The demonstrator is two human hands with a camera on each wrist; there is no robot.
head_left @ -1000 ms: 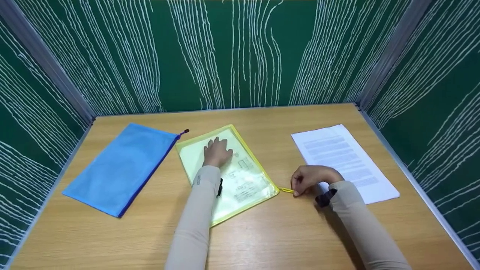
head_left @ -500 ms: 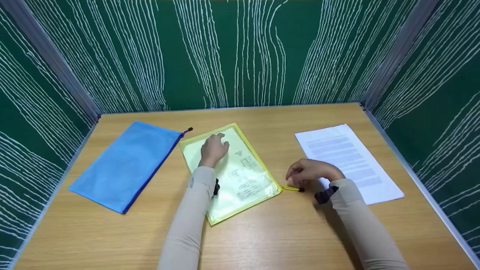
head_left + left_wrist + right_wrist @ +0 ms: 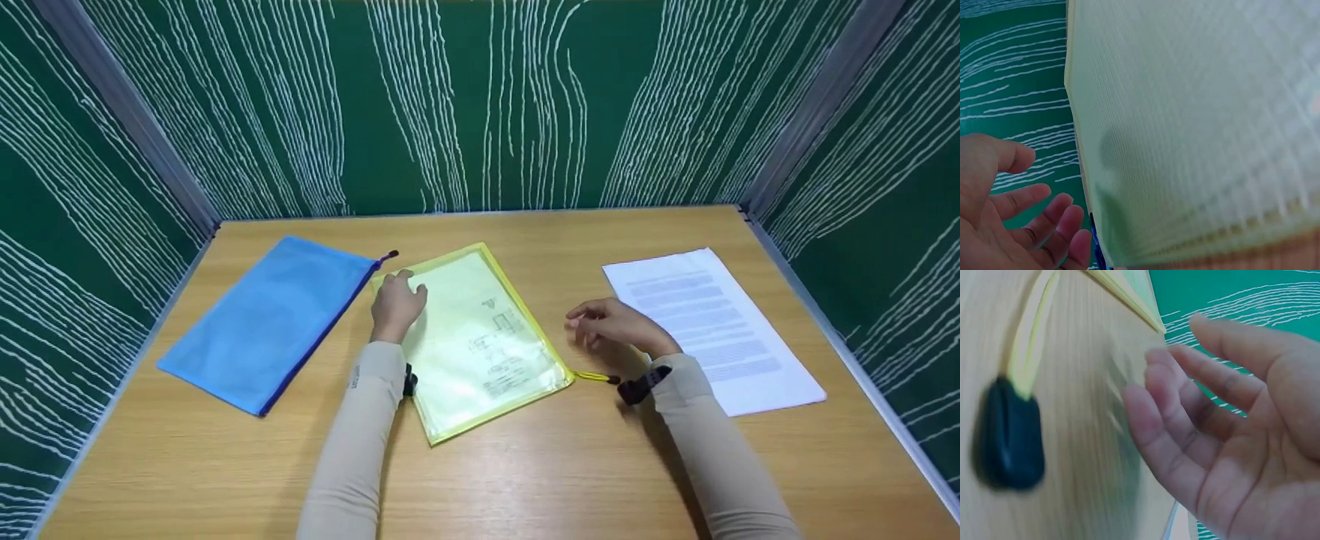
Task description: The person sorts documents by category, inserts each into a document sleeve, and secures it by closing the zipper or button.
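Observation:
A yellow-edged zip document pouch (image 3: pixel 465 345) with printed paper inside lies slanted mid-table. My left hand (image 3: pixel 397 304) is over its upper left corner, fingers spread and loosely bent; in the left wrist view the fingers (image 3: pixel 1039 225) stand apart from the pouch's surface (image 3: pixel 1185 124) and hold nothing. My right hand (image 3: pixel 619 326) hovers between the pouch and a stack of printed sheets (image 3: pixel 694 330), fingers relaxed with nothing between them. Below it, the pouch's yellow zip cord (image 3: pixel 592 376) lies loose on the table, its black end (image 3: pixel 1013 436) close up in the right wrist view.
A blue zip pouch (image 3: pixel 270 322) with a dark blue zip edge lies at the left, its purple cord (image 3: pixel 388 256) pointing toward the yellow pouch. Green panels (image 3: pixel 517 105) with white wavy lines enclose the wooden table (image 3: pixel 510 487) at the back and sides.
My right hand has let go of the yellow zip cord and risen away from it. My left hand has slid left across the yellow pouch to its upper left corner.

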